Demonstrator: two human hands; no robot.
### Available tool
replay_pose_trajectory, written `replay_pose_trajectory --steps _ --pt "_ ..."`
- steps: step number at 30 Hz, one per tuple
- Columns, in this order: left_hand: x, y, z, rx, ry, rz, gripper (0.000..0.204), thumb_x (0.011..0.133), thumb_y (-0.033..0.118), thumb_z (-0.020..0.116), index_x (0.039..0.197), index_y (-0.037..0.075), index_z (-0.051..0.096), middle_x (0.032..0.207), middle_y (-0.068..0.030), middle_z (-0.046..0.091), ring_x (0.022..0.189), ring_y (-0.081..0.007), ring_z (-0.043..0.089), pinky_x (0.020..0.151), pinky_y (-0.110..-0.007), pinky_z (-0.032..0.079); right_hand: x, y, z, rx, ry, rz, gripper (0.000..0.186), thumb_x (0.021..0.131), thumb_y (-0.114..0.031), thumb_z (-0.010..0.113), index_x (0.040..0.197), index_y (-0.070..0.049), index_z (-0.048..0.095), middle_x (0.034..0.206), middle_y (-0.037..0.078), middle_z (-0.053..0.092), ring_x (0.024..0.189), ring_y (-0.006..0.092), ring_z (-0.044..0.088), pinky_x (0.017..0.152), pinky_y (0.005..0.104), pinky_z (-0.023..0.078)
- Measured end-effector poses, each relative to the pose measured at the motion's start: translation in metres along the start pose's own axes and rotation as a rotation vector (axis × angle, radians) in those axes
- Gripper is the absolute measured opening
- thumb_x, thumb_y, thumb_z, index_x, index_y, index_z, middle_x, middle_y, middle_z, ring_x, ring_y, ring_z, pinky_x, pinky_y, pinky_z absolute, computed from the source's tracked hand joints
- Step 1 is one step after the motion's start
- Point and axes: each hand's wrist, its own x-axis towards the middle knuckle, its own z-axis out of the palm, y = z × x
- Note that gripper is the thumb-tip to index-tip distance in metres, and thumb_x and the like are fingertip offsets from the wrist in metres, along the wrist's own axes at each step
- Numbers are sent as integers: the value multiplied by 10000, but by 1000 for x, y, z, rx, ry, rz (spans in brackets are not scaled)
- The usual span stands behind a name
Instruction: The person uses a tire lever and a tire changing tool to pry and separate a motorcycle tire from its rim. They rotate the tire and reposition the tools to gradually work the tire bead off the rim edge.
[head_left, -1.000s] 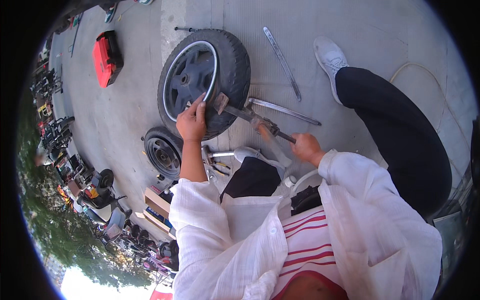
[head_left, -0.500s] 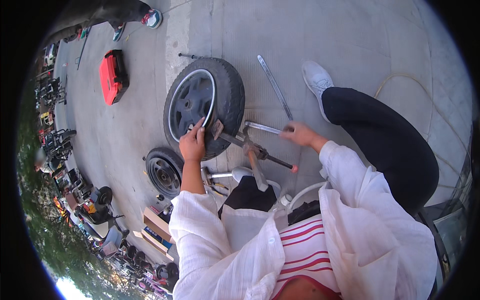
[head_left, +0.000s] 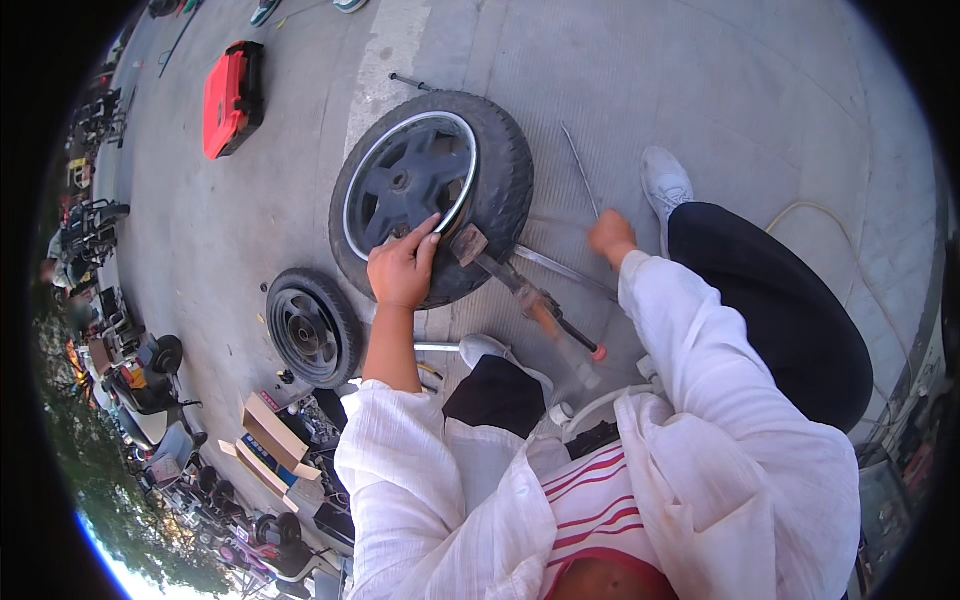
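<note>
My left hand [head_left: 403, 268] lies on a scooter wheel [head_left: 400, 180], thumb and index finger along its bright rim, the other fingers curled. The thick black tyre [head_left: 500, 150] is around that wheel. My right hand [head_left: 612, 238] is closed round the near end of a thin metal tyre lever [head_left: 580, 165] to the right of the wheel. Another flat metal lever [head_left: 565, 270] has one end at the tyre's edge. A rusty plate [head_left: 468, 245] presses against the tyre beside the rim, joined to a red-tipped bar [head_left: 575, 332]. A wooden handle [head_left: 553, 325] beside the bar is blurred.
A smaller wheel [head_left: 312, 328] lies on the left, near an open cardboard box [head_left: 275, 440]. Farther off stands a red toolbox [head_left: 225, 105]. A thin rod [head_left: 410, 82] lies beyond the tyre. My shoe [head_left: 665, 180] is at right; parked scooters [head_left: 150, 400] line the far left.
My right hand has left the lever at the tyre and taken hold of the other one. The wooden handle has swung. My left hand stays at the rim; the whole view has shifted.
</note>
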Motion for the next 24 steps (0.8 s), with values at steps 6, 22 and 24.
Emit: replay_pose_trajectory --steps 6,22,24 --pt "3 -5 7 35 -40 46 293 921 410 522 1147 316 684 830 -73 697 837 -271 637 829 -418 435 -73 2 -85 184 -118 -292 522 854 -158 567 1327 21 440 1093 275 628 1010 379 633 840 452 513" --pt "-62 4 39 -108 315 -274 581 885 334 605 1376 58 464 1394 -289 404 1287 -429 402 1064 -454 345 -118 106 -61 291 111 -216 289 923 -247 567 886 33 630 789 212 663 834 285 684 730 388 511" --pt "-65 0 35 -79 244 -296 631 876 354 613 1413 85 419 1415 -286 382 1308 -428 383 1078 -451 334 -123 116 -47 81 332 -440 305 936 -262 549 859 25 615 744 199 644 707 278 666 648 383 505"
